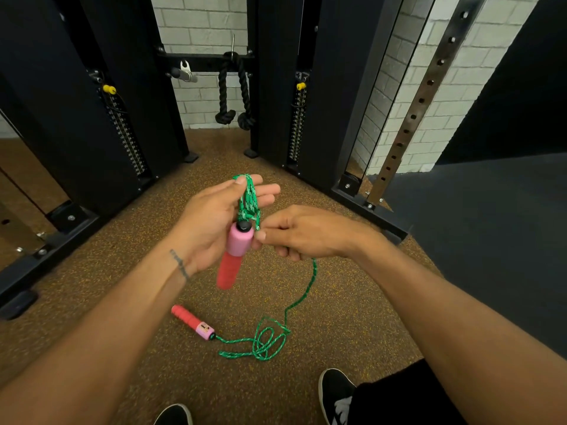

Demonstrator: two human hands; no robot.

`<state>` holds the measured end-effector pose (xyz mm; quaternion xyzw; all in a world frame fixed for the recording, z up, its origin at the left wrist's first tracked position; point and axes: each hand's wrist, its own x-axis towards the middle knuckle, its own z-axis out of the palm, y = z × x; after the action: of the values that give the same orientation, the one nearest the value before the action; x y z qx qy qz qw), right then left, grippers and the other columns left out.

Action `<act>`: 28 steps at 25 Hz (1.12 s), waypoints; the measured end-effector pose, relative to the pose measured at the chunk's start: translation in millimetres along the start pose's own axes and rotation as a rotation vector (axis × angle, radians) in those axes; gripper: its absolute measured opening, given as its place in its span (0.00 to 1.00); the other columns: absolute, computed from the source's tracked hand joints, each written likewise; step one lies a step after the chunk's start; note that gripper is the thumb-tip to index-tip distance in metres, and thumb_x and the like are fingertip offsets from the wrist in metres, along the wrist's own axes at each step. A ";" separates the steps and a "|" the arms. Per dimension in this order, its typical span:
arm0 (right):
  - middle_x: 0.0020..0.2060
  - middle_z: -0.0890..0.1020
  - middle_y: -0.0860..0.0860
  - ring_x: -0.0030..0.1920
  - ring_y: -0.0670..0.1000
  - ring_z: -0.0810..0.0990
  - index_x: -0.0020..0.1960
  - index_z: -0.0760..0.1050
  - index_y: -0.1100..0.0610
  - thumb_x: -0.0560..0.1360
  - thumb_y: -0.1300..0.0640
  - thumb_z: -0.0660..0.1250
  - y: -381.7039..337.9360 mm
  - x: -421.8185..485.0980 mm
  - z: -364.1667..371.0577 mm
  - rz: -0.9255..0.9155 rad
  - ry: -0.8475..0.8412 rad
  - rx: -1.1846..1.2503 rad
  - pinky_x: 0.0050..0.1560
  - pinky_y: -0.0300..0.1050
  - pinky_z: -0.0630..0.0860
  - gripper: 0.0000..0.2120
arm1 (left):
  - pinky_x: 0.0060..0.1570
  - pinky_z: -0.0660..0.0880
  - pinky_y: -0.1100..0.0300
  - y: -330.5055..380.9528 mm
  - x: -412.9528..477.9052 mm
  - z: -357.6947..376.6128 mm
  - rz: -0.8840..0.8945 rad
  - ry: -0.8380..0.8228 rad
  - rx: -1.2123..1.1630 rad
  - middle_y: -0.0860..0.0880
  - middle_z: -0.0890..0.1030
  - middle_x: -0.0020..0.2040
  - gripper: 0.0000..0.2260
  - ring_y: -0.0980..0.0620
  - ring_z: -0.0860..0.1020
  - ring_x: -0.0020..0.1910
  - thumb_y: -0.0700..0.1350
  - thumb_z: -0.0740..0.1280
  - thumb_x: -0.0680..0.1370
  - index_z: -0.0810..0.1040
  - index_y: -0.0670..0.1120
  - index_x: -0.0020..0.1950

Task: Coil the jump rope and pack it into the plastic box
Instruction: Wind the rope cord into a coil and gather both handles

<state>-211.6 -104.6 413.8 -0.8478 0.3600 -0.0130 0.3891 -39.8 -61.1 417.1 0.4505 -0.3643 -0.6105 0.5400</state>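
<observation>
While the left hand (211,222) is held at mid-frame with its palm turned inward and its fingers extended, several turns of the green jump rope (250,200) are seen looped over those fingers and pinned at the top by the thumb. One pink-and-red handle (234,256) is suspended from these turns, just below the palm, with its red grip lowest; its lower end is blurred. The right hand (306,234) is positioned close beside the left, almost touching the hanging handle, and the cord is pinched between its thumb and forefinger just beside the handle's black cap. From under the right hand the free cord (308,283) is seen descending to the speckled brown floor (368,317), where a loose tangle (267,338) is formed. The tangle is joined to the second handle (193,322), which is laid flat on the floor below the hands, its red grip pointing up and left in the frame. Two black shoes (334,391) are shown at the lower edge, near the tangle. Behind the hands, black machine uprights (276,87) with weight stacks and yellow selector pins (301,86) are set against a white brick wall (199,19), and a black knotted rope attachment (223,90) is hung between them.
</observation>
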 end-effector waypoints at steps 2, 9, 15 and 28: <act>0.35 0.76 0.45 0.34 0.44 0.74 0.52 0.81 0.50 0.83 0.48 0.59 2.2 4.6 2.5 -0.014 0.024 -0.188 0.37 0.41 0.71 0.13 | 0.36 0.79 0.64 6.3 -4.0 3.5 -0.035 -0.038 -0.100 0.44 0.85 0.58 0.15 0.57 0.84 0.47 0.44 0.56 0.84 0.76 0.40 0.65; 0.33 0.74 0.46 0.32 0.43 0.71 0.48 0.80 0.54 0.81 0.47 0.62 -10.0 5.0 1.8 -0.171 0.059 -0.284 0.36 0.44 0.68 0.13 | 0.42 0.82 0.57 -3.0 -0.4 -3.0 0.003 0.024 0.053 0.47 0.86 0.56 0.14 0.56 0.84 0.52 0.44 0.58 0.84 0.75 0.43 0.67; 0.32 0.81 0.46 0.35 0.45 0.78 0.44 0.80 0.56 0.78 0.50 0.69 -3.6 -2.8 -18.2 -0.210 0.253 0.186 0.42 0.46 0.74 0.10 | 0.49 0.75 0.61 -9.2 -4.9 -4.6 -0.032 -0.136 0.400 0.46 0.87 0.47 0.12 0.54 0.81 0.44 0.43 0.58 0.83 0.82 0.44 0.55; 0.37 0.76 0.51 0.38 0.47 0.72 0.41 0.79 0.47 0.82 0.50 0.62 10.2 -0.3 -24.3 -0.170 0.334 0.468 0.40 0.44 0.69 0.12 | 0.46 0.77 0.62 -3.3 -14.1 2.4 -0.057 -0.375 0.140 0.45 0.85 0.44 0.17 0.55 0.81 0.39 0.48 0.59 0.78 0.81 0.42 0.61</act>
<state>-225.3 -124.6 423.9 -0.7483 0.3341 -0.2673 0.5069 -43.0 -46.8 417.0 0.3753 -0.4872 -0.6721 0.4125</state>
